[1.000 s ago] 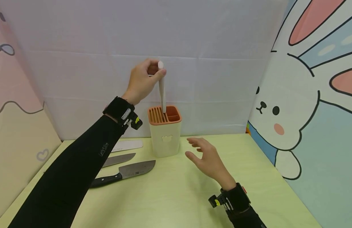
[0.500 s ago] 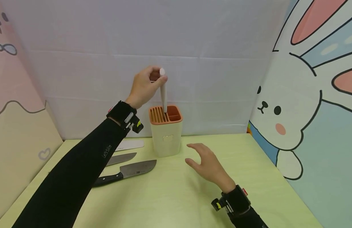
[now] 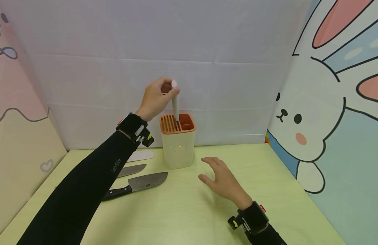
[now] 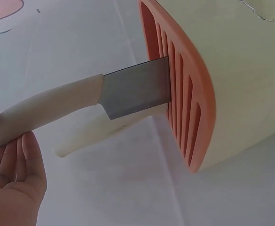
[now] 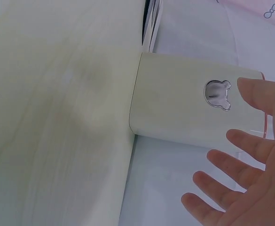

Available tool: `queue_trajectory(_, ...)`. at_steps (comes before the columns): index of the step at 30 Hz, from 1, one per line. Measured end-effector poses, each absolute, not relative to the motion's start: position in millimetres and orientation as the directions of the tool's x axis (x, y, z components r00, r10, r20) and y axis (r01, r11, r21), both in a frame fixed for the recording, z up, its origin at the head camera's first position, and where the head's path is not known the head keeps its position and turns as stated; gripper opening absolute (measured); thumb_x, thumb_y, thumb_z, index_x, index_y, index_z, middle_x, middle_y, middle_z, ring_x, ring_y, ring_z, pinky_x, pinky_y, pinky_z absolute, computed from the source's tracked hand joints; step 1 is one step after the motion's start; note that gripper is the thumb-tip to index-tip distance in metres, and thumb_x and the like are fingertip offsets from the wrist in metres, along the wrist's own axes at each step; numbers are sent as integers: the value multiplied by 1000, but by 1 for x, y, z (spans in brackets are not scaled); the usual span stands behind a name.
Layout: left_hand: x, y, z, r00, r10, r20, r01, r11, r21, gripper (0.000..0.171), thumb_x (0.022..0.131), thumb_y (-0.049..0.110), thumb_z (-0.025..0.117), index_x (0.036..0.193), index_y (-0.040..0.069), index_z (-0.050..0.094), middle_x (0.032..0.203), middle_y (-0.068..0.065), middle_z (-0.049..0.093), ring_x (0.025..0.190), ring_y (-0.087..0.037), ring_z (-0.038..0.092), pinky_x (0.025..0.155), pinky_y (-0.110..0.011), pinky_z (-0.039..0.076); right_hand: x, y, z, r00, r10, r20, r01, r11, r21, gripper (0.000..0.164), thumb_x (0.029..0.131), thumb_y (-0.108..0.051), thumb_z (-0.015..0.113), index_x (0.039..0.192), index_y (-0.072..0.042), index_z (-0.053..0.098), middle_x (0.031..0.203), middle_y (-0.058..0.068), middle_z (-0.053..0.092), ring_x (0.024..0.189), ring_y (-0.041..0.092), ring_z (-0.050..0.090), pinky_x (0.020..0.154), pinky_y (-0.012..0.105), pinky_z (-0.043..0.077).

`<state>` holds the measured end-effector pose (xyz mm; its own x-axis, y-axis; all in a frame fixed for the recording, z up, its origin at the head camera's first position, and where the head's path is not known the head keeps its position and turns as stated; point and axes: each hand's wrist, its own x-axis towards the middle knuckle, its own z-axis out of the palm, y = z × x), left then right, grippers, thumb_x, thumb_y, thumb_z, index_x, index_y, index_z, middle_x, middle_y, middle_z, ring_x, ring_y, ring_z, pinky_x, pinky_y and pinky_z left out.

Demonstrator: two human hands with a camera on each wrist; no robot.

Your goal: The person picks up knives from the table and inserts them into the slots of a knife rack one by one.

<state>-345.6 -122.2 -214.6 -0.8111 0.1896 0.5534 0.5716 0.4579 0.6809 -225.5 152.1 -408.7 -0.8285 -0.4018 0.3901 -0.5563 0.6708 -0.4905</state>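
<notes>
My left hand [image 3: 157,97] pinches the end of a pale-handled kitchen knife [image 3: 176,108] between thumb and fingers. Its blade points down into a slot of the cream knife holder [image 3: 178,149], which has an orange slotted top. In the left wrist view the upper part of the steel blade [image 4: 137,88] still shows outside the slots, and a second pale handle [image 4: 92,134] sticks out behind it. To the right of the holder, my right hand [image 3: 222,180] hovers over the table with fingers spread and loosely bent, holding nothing. The right wrist view shows these fingers [image 5: 222,188] beside the holder's front.
Left of the holder, a black-handled knife [image 3: 149,181] lies on the pale green table [image 3: 164,217]. Behind it are another steel blade [image 3: 133,169] and a white blade [image 3: 142,155], both partly hidden by my left arm. A white sheet [image 3: 237,102] hangs behind.
My left hand has moved down with the knife, and its blade has sunk deeper into the holder's slot. The right hand has dipped slightly, staying beside the holder.
</notes>
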Motion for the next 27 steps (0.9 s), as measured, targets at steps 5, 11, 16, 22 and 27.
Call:
queue_trajectory(5, -346, -124, -220, -825, 179, 536, 552, 461, 695, 39, 106, 27, 69, 139, 7, 62, 123, -13, 70, 114, -26, 66, 101, -43, 53, -226, 152, -409, -835, -400, 379, -547, 680, -488, 58, 99, -28, 77, 149, -5, 58, 152, 15, 56, 143, 37, 51, 116, 56, 44)
queue_trajectory(11, -348, -126, -227, -832, 183, 524, 544, 453, 707, 38, 107, 28, 68, 139, 8, 62, 122, -12, 68, 112, -26, 65, 102, -42, 51, -225, 152, -407, -849, -391, 355, -526, 687, -501, 59, 100, -29, 77, 150, -5, 57, 154, 14, 54, 145, 37, 49, 117, 56, 44)
queue_trajectory(16, -348, -126, -233, -840, 180, 513, 534, 443, 720, 37, 107, 27, 68, 138, 8, 62, 121, -12, 68, 111, -26, 65, 101, -42, 51, -225, 152, -407, -854, -391, 344, -519, 687, -508, 59, 100, -29, 77, 151, -6, 56, 155, 14, 53, 146, 37, 48, 117, 56, 43)
queue_trajectory(22, -348, -126, -239, -855, 174, 489, 510, 457, 729, 37, 107, 27, 67, 138, 7, 62, 122, -14, 69, 112, -27, 65, 99, -44, 52, -224, 151, -407, -853, -391, 345, -520, 686, -509, 59, 100, -30, 76, 151, -7, 56, 155, 14, 53, 146, 37, 49, 117, 57, 44)
queue_trajectory(27, -348, -128, -244, -864, 173, 472, 494, 467, 733, 38, 108, 26, 66, 140, 7, 61, 123, -14, 68, 114, -28, 64, 99, -45, 52, -225, 152, -407, -854, -392, 343, -519, 689, -506, 59, 100, -30, 76, 151, -7, 56, 155, 14, 53, 145, 36, 49, 117, 57, 44)
